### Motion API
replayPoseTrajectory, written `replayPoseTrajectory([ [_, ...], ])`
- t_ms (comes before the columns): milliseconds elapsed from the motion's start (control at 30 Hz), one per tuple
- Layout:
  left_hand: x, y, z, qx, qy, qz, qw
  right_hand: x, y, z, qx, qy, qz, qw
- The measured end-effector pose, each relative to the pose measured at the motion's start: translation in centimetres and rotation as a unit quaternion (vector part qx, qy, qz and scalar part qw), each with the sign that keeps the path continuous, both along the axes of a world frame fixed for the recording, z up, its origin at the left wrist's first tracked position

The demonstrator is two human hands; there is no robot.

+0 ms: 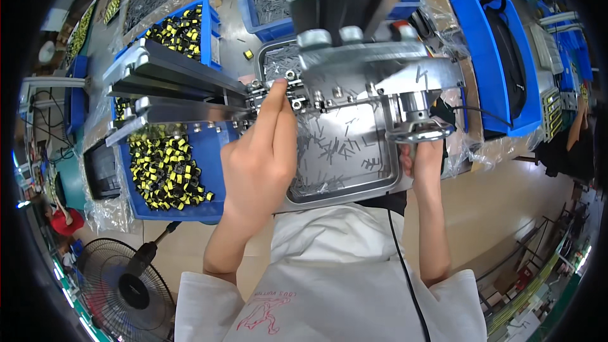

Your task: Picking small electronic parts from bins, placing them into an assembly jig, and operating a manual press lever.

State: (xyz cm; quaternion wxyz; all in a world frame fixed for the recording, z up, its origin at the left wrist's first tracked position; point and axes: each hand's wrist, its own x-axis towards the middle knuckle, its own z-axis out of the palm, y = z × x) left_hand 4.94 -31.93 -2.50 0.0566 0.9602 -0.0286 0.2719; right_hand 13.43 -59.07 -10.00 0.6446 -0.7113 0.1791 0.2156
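The press (354, 57) stood on the desk (494, 196) over one steel tray (354, 180), between two blue bins of yellow-black parts. The left hand (259, 158) pinched at its fixture (278, 92) while the right hand (423, 161) was closed on one handle (418, 132). Pulling that handle early could have trapped a fingertip.

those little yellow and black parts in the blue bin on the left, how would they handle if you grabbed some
The yellow and black parts lie loose and jumbled in the blue bin, so they would probably scatter or slide rather than lift as a clump. They look small and blocky, likely rigid and unlikely to roll far.
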Motion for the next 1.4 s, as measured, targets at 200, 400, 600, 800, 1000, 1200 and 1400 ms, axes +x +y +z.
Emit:
replayPoseTrajectory([
  [200,0.1,-0.1,0.0,-0.014,0.018,0.013,1.0,-0.2,0.7,0.0,0.125,0.091,-0.015,0.988],
  [400,0.2,0.9,0.1,-0.072,0.072,0.013,0.995,-0.6,0.1,-0.9,0.262,0.188,0.019,0.946],
  [600,0.1,0.7,1.3,-0.071,0.041,0.021,0.996,-2.8,-0.6,0.9,0.07,0.025,0.074,0.995],
  [800,-3.8,0.3,4.5,-0.392,0.061,-0.059,0.916,-8.0,-2.7,2.7,-0.287,-0.471,0.118,0.826],
  [1000,-9.5,4.2,0.6,-0.693,0.088,-0.096,0.709,-11.4,0.5,2.0,-0.277,-0.428,0.346,0.788],
  [1200,-11.8,13.3,-0.8,-0.523,0.151,0.195,0.816,-10.1,1.6,-0.2,-0.401,-0.378,0.335,0.764],
  [1400,-9.6,26.4,0.2,-0.272,0.181,0.253,0.911,-9.8,2.2,-0.3,-0.445,-0.313,0.373,0.752],
])
